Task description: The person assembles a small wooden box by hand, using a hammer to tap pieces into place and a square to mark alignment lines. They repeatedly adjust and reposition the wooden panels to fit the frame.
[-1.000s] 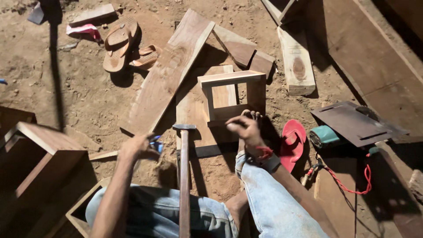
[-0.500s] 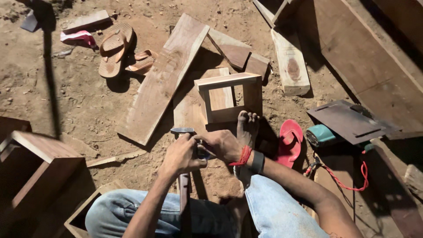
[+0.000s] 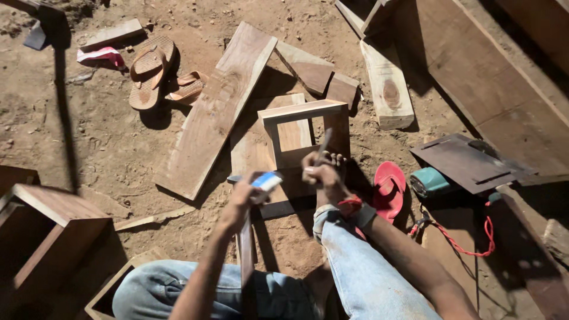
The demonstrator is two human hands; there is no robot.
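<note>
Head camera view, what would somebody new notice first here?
First the two hands at centre: the left hand holds a small blue and white object, and the right hand holds a thin stick-like tool against a small open wooden frame. Next, a long wide plank lies slanted on the sandy ground, and a red sandal sits right of the hands.
</note>
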